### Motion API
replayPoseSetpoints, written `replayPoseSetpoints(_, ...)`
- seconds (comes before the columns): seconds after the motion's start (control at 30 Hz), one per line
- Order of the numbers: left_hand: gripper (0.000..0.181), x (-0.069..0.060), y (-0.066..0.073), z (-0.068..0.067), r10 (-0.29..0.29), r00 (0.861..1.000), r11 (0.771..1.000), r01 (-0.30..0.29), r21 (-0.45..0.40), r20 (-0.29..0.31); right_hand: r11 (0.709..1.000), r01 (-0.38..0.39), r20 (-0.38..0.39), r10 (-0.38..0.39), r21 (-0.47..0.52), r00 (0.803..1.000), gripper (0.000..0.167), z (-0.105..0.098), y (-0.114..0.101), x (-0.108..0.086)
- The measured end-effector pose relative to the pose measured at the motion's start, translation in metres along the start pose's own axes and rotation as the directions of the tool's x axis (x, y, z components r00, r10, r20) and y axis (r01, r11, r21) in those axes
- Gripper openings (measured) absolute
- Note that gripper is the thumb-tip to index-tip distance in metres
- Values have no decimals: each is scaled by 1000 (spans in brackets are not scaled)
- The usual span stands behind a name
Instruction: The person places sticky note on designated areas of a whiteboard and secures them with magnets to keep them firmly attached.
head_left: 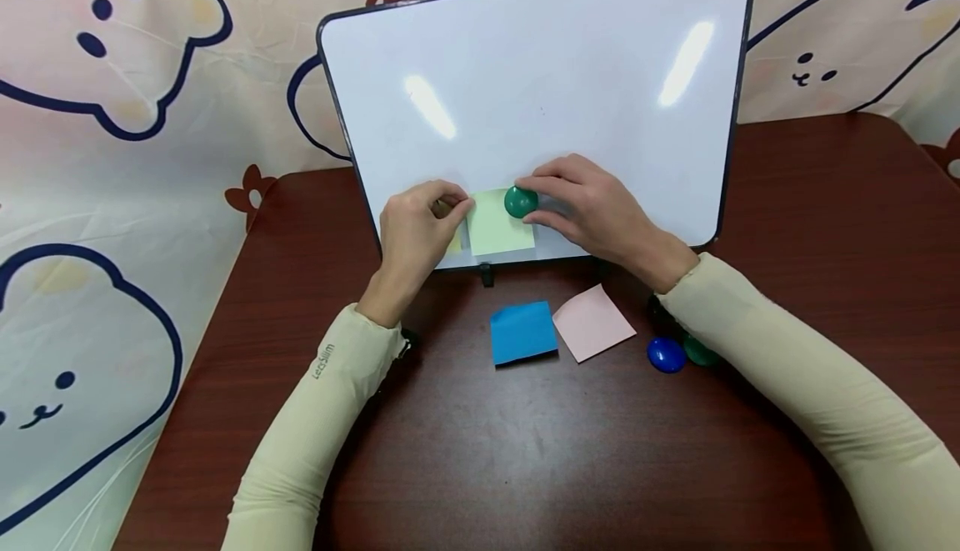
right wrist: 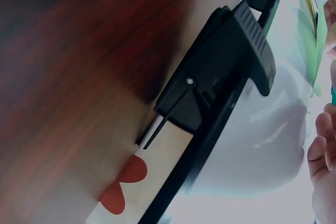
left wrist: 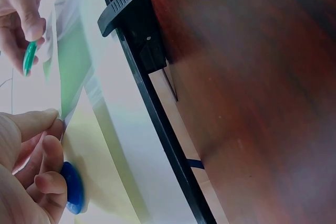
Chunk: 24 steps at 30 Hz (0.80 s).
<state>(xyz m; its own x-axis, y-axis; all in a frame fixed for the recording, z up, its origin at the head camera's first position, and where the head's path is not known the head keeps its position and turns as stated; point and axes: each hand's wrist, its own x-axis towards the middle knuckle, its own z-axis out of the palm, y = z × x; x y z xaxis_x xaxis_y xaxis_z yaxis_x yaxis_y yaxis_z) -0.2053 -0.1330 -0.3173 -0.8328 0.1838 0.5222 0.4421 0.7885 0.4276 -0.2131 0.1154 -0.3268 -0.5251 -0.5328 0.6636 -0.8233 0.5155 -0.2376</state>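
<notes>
My left hand (head_left: pixel 417 230) pinches the left edge of a pale green sticky note (head_left: pixel 495 232) between thumb and forefinger, low on the whiteboard (head_left: pixel 570 101). With thumb and fingers, my right hand (head_left: pixel 596 205) grips a round green magnet (head_left: pixel 521 202) by its rim, over the note's upper right corner. Whether the magnet touches the note I cannot tell. Partly hidden behind the left hand is a yellow sticky note (left wrist: pixel 100 166) on the board. A blue magnet (left wrist: pixel 73 188) sits on it, beside the left hand's curled fingers in the left wrist view.
Black clips (right wrist: pixel 210 72) hold the board's lower edge. On the brown table (head_left: pixel 480 459) lie a blue sticky note (head_left: pixel 523 332), a pink one (head_left: pixel 593 323), a blue magnet (head_left: pixel 666 354) and a green magnet (head_left: pixel 701 352) partly under the right sleeve. A patterned cloth (head_left: pixel 247 59) hangs behind.
</notes>
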Motion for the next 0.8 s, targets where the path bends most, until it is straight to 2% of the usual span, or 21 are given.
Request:
replayPoseSetpoints(0.57, 17, 0, 0, -1, -1, 1000, 1000, 1, -3, 9, 999, -28, -12, 28, -30, 1000, 43, 12, -8, 10)
replayPoseSetpoints(0.8, 17, 0, 0, 0, 27, 1000, 1000, -27, -5, -5, 999, -27, 2, 27, -25, 1000, 42, 18, -11, 16)
